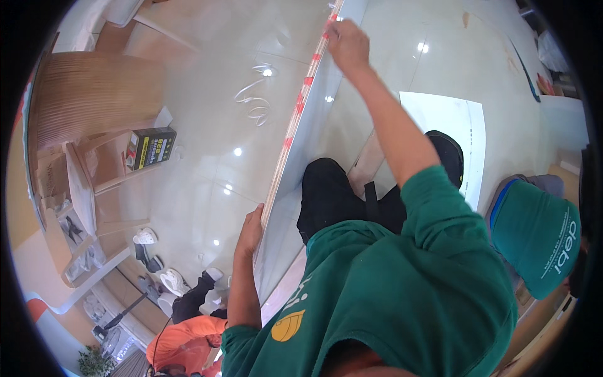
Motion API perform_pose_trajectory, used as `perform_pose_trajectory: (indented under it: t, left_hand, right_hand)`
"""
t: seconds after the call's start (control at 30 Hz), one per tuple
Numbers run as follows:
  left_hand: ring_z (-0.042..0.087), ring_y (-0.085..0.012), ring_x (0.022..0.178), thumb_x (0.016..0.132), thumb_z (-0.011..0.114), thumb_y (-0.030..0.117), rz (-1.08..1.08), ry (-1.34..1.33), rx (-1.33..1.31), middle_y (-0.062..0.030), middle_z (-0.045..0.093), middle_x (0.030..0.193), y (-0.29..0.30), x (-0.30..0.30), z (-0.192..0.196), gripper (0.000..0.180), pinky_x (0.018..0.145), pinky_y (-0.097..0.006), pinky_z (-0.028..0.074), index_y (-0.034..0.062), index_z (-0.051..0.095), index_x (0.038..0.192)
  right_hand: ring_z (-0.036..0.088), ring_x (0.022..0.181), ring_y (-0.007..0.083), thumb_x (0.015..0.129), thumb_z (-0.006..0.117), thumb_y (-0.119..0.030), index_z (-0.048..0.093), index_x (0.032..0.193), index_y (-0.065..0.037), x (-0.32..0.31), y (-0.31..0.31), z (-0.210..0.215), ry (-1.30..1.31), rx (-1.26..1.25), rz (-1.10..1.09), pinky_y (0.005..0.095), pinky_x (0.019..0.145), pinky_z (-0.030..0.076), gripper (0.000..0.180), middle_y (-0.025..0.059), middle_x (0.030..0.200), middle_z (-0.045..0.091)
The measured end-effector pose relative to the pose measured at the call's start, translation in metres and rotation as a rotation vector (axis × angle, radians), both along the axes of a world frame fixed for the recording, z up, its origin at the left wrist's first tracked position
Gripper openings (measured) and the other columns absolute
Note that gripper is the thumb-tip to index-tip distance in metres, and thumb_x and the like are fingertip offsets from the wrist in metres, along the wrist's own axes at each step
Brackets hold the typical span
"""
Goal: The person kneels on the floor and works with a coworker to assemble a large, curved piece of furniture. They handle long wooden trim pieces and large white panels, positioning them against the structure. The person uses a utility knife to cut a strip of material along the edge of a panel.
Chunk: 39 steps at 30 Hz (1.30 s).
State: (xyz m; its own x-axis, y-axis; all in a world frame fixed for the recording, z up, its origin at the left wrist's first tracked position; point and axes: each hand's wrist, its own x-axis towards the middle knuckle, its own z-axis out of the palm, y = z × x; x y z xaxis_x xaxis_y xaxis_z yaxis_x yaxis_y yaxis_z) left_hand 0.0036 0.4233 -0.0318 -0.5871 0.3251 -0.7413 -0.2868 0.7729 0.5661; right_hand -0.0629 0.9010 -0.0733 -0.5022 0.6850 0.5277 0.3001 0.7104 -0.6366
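Observation:
A long panel stands on edge in front of me, with a pale face and a layered, wood-coloured edge. Short red strips sit at intervals along that edge. My left hand grips the panel's near part, fingers on the top edge. Farther along, my right hand is closed against the same edge beside a red strip; its fingertips hide whatever is in them. Curls of clear, thin strip lie on the floor left of the panel.
A wooden chair and a black-and-yellow box are at left. A person in orange is low at lower left, near several shoes. A white sheet lies on the floor at right; green printed cloth is beside me.

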Motion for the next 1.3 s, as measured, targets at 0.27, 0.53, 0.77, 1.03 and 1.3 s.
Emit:
perform_pose_trajectory:
  t: [0.27,0.53,0.77,1.03,1.3]
  left_hand:
    - [0.063,-0.0227,0.091,0.107,0.039,0.039,0.079,0.077,0.022,-0.0159,0.072,0.097,0.015,0.004,0.009,0.058,0.09,-0.033,0.047,-0.0108,0.068,0.11]
    - [0.056,-0.0165,0.074,0.106,0.044,0.035,0.071,0.24,-0.067,-0.0107,0.064,0.075,0.006,0.009,0.002,0.056,0.074,-0.033,0.046,-0.0116,0.067,0.086]
    - [0.033,-0.0123,0.057,0.107,0.044,0.036,0.022,0.285,-0.055,-0.0001,0.038,0.056,0.007,0.01,-0.004,0.058,0.054,-0.036,0.031,-0.0006,0.042,0.061]
    - [0.032,-0.0116,0.055,0.106,0.044,0.036,0.026,0.276,-0.112,0.0008,0.036,0.054,0.01,-0.002,0.006,0.058,0.053,-0.035,0.03,0.0025,0.04,0.058]
    - [0.04,-0.0153,0.056,0.105,0.045,0.034,0.044,0.371,-0.091,-0.005,0.047,0.056,0.015,0.015,0.01,0.057,0.056,-0.038,0.036,-0.0068,0.054,0.065]
  right_hand:
    - [0.062,0.081,0.0322,0.082,0.061,-0.006,0.069,0.094,-0.005,0.113,-0.254,0.015,0.109,-0.189,0.21,0.0446,0.071,0.052,0.014,0.0131,0.083,0.061]
    - [0.065,0.08,0.033,0.084,0.062,-0.008,0.072,0.086,-0.007,0.053,-0.121,-0.008,0.269,-0.19,0.044,0.0445,0.071,0.053,0.01,0.0135,0.086,0.067]
    - [0.066,0.085,0.0399,0.089,0.062,-0.018,0.071,0.087,-0.005,-0.007,0.012,-0.016,0.191,-0.186,-0.017,0.0489,0.077,0.052,0.016,0.0192,0.091,0.068]
    - [0.061,0.076,0.0353,0.083,0.064,-0.004,0.067,0.086,-0.004,0.094,-0.248,0.002,0.131,-0.197,0.125,0.0453,0.066,0.051,0.004,0.0151,0.08,0.06]
    - [0.066,0.082,0.0337,0.085,0.059,-0.005,0.071,0.088,-0.006,0.066,-0.163,0.003,0.2,-0.235,0.018,0.0444,0.073,0.054,0.013,0.0138,0.088,0.067]
